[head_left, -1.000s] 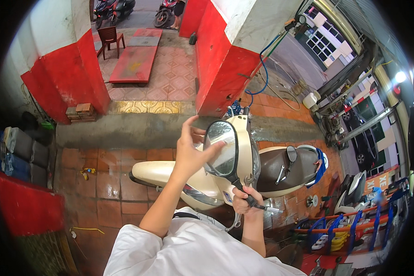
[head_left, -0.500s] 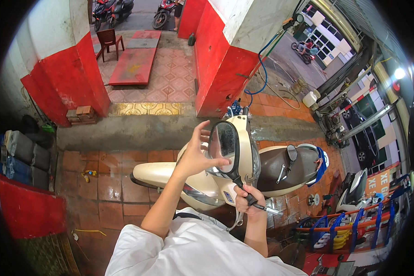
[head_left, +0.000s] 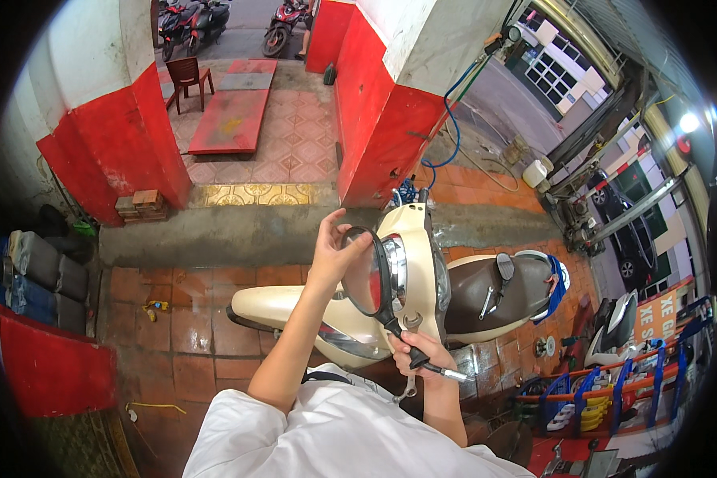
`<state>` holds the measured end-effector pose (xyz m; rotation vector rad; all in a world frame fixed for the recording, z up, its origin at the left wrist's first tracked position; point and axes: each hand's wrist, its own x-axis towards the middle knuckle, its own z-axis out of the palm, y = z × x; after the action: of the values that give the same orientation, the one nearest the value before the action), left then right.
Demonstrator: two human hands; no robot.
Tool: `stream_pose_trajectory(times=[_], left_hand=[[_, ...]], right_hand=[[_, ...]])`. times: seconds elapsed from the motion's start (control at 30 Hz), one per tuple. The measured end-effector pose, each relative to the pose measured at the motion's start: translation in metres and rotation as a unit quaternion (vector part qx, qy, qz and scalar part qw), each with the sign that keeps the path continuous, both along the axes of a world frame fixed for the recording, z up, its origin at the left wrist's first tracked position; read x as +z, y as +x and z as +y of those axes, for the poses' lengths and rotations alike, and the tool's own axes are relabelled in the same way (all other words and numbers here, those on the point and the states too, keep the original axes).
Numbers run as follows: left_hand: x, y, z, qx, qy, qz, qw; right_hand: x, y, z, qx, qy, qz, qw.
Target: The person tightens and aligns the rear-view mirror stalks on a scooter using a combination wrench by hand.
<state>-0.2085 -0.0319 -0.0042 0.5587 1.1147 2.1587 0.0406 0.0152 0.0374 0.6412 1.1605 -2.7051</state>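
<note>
A black-rimmed round scooter mirror (head_left: 365,285) is held up in front of a cream scooter (head_left: 406,227). At its upper left rim my left hand (head_left: 333,253) is closed, thumb and fingers around the edge. Lower down, my right hand (head_left: 424,354) is wrapped round the mirror's black stem, whose silver end sticks out to the right. A metal wrench (head_left: 412,320) is in the same right hand, its open jaw showing above the fingers and its other end below. On the scooter's brown seat lies a second mirror (head_left: 504,266) with a silver stem.
A blue cloth (head_left: 560,288) hangs over the seat's tail. At the right stands a rack (head_left: 597,390) with orange and blue bars. Red-and-white pillars (head_left: 394,127) rise ahead, with a red ramp (head_left: 229,119) and a brown chair (head_left: 188,77) beyond. Grey bins (head_left: 44,267) stand at the left.
My left hand has closed on the mirror's rim from an open spread beside it. The mirror has tipped and shifted left and down; my right hand has moved slightly left.
</note>
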Motion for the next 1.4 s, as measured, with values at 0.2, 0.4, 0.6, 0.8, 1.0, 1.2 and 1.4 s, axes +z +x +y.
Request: stream_pose_trajectory(times=[0.2,0.4,0.6,0.8,1.0,1.2,1.4], left_hand=[[-0.016,0.026,0.000,-0.166,-0.048,0.070,0.982],[-0.012,0.021,0.008,-0.081,-0.055,0.156,0.983],[-0.036,-0.025,0.034,0.000,-0.001,0.022,1.000],[-0.029,0.020,0.016,-0.167,-0.068,0.095,0.979],[-0.042,-0.019,0.028,-0.037,-0.094,0.053,0.993],[-0.054,-0.017,0.033,-0.033,-0.048,0.014,0.998],[-0.049,0.056,0.003,-0.261,-0.061,-0.029,0.963]], right_hand=[[0.006,-0.001,0.021,-0.061,-0.036,0.029,0.997],[0.012,0.007,0.025,-0.012,0.076,0.038,0.996],[0.018,0.002,0.002,0.014,0.109,0.002,0.994],[0.008,0.014,0.031,-0.086,-0.004,0.062,0.994],[0.020,0.012,0.016,-0.012,0.097,0.026,0.995],[0.014,0.012,0.016,-0.024,0.064,0.020,0.997],[0.005,0.010,0.049,-0.141,0.021,0.048,0.989]])
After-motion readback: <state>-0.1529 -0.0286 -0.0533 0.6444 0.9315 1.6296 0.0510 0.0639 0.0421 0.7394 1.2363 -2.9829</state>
